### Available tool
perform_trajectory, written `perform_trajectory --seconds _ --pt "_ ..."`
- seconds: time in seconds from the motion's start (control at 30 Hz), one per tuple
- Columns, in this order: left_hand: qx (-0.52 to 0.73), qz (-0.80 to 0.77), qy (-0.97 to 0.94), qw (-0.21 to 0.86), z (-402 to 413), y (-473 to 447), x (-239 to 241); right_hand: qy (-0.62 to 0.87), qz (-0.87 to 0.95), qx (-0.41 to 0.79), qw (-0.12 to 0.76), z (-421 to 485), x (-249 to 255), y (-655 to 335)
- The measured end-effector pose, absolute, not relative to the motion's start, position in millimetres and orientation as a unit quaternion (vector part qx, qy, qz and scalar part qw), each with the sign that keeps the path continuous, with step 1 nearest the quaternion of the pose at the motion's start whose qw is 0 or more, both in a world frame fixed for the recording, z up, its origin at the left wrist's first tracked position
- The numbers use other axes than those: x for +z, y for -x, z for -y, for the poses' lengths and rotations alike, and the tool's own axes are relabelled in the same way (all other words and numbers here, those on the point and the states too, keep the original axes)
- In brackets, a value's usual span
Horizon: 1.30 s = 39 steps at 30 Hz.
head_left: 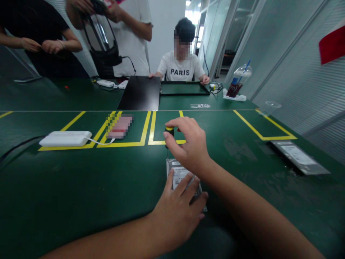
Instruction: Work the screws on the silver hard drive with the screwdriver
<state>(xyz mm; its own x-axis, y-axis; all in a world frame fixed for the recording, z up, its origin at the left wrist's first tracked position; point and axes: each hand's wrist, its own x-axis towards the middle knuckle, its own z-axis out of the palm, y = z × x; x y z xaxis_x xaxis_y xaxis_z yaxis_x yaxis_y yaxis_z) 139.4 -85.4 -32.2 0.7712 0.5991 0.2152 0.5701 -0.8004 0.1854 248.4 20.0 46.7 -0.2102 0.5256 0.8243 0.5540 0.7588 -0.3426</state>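
A hard drive [176,172] with a white printed label lies on the green table in front of me. Across it rests my left hand [178,212], fingers spread over the label and the right edge, holding the drive against the table. Above its far end, my right hand [191,140] is closed around a screwdriver [169,131] with a black and yellow handle, index finger on top and thumb at the side. The screwdriver stands nearly upright. Its thin shaft runs down to the drive's far edge; whether the tip sits in a screw is too small to tell.
Another drive-like unit [299,158] lies at the right. On the left are a white power bank [66,138] and a blurred-out pink item [121,126]. Across the table, a seated person [180,57] touches a black frame [185,94] beside a dark panel [141,93]. A drink cup [238,81] stands back right.
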Motion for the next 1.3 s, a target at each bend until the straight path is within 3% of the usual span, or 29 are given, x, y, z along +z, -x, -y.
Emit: perform_trajectory --seconds 1.3 --pt "0.121 -0.307 -0.942 0.054 85.6 -137.3 -25.8 0.349 0.782 -0.002 0.517 -20.2 47.0 -249.3"
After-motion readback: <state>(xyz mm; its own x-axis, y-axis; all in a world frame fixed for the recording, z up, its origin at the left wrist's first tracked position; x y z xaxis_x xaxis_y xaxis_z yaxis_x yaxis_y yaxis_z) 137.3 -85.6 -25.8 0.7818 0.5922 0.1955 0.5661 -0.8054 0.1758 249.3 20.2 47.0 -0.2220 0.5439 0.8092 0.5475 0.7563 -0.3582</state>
